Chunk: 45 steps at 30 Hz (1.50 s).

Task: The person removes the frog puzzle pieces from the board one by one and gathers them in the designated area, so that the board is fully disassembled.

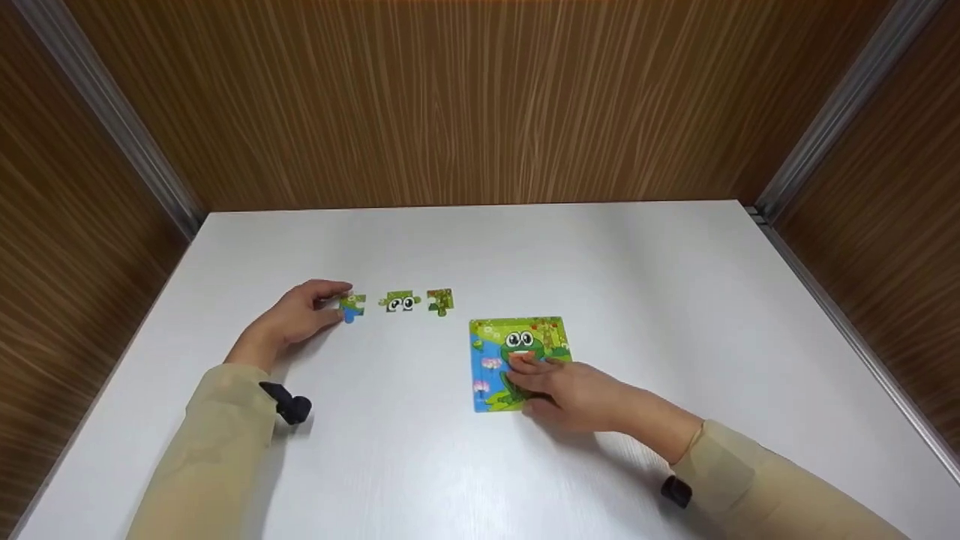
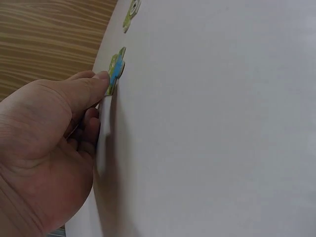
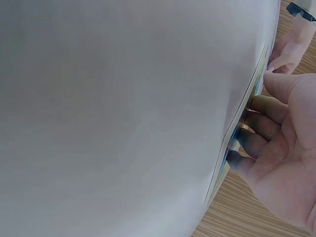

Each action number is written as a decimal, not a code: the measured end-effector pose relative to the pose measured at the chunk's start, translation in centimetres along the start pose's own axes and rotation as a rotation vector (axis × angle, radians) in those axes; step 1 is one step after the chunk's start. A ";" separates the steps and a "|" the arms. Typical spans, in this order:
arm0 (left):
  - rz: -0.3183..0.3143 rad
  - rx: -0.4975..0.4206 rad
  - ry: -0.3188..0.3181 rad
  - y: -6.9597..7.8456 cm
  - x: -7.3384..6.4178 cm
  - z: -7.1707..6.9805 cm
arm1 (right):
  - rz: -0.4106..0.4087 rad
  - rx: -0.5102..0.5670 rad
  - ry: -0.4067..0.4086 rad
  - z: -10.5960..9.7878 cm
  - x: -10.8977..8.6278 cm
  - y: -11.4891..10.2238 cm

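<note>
My left hand [image 1: 304,311] pinches a small green and blue puzzle piece [image 1: 352,307] between thumb and fingers; the left wrist view shows the thumb on the same piece [image 2: 115,71]. To its right lie a puzzle piece with two cartoon eyes [image 1: 400,301] and a green and brown piece [image 1: 440,301]. A square frog puzzle board [image 1: 491,375] lies flat on the table, nearer to me. Extended fingers of my right hand [image 1: 574,394] rest on its lower right part, covering some of the frog's body. In the right wrist view, fingertips [image 3: 234,159] touch the board's surface.
The white table [image 1: 390,465] is bounded by a wood-grain back wall [image 1: 480,105] and side panels. Metal rails [image 1: 112,112] run along the corners. Black wrist devices [image 1: 292,407] sit at both beige sleeves.
</note>
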<state>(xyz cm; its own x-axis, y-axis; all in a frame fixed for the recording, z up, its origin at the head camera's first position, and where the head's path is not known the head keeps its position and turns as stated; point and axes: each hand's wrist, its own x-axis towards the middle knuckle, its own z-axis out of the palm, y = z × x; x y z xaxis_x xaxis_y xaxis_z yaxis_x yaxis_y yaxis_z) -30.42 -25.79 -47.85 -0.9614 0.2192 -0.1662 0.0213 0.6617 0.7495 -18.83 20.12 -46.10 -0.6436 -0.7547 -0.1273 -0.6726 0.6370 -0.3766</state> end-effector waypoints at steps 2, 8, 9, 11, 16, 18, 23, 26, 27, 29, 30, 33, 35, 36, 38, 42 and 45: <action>-0.007 -0.016 0.016 0.4 -0.2 -0.1 | 0.000 0.001 0.001 0.0 0.0 0.1; 0.006 -0.110 0.063 1.9 -1.1 -0.7 | -0.002 0.022 0.006 -0.1 0.1 0.5; 0.022 -0.125 0.076 2.2 -1.2 -0.8 | -0.007 0.016 0.012 -0.2 0.1 0.6; 0.050 -0.140 0.096 3.0 -1.4 -1.0 | -0.006 0.009 0.013 -0.5 0.1 0.7; 0.127 -0.133 0.096 5.7 -1.2 -0.5 | 0.000 -0.031 0.014 -1.0 0.0 1.0; 0.171 -0.122 0.081 7.0 -0.9 0.1 | -0.006 -0.053 0.038 -1.3 -0.1 1.1; 0.281 -0.122 0.034 9.7 -0.4 1.9 | -0.015 -0.072 0.092 -2.1 -0.8 1.7; 0.327 -0.136 0.004 10.7 -0.2 2.9 | -0.005 -0.080 0.107 -2.3 -1.8 2.3; 0.335 -0.137 -0.003 11.0 -0.1 3.2 | -0.001 -0.087 0.112 -2.4 -2.1 2.5; 0.351 -0.141 -0.020 11.5 0.0 4.0 | 0.019 -0.103 0.118 -2.3 -2.8 2.8; 0.357 -0.139 -0.026 11.8 0.2 4.4 | 0.026 -0.111 0.119 -2.3 -3.2 2.9; 0.364 -0.131 -0.047 12.6 0.5 5.6 | 0.038 -0.122 0.111 -2.0 -3.9 3.0; 0.372 -0.122 -0.060 13.2 0.8 6.4 | 0.039 -0.120 0.105 -1.9 -4.2 3.0; 0.373 -0.116 -0.067 13.5 0.9 6.9 | 0.036 -0.118 0.104 -1.8 -4.2 2.9; 0.378 -0.107 -0.082 14.1 1.2 7.8 | 0.020 -0.114 0.107 -1.7 -4.3 2.8; 0.407 -0.106 -0.134 15.3 1.8 10.0 | -0.001 -0.113 0.112 -1.4 -4.3 2.6; 0.431 -0.105 -0.171 16.0 2.1 11.5 | 0.003 -0.101 0.098 -1.0 -4.3 2.5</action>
<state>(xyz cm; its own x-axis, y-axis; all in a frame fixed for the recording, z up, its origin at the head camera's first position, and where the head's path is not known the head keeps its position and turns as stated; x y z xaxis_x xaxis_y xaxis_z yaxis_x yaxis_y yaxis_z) -28.93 -6.48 -43.61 -0.8117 0.5788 0.0780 0.3726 0.4104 0.8323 -18.09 25.12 -45.54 -0.6750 -0.7370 -0.0360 -0.7007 0.6555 -0.2816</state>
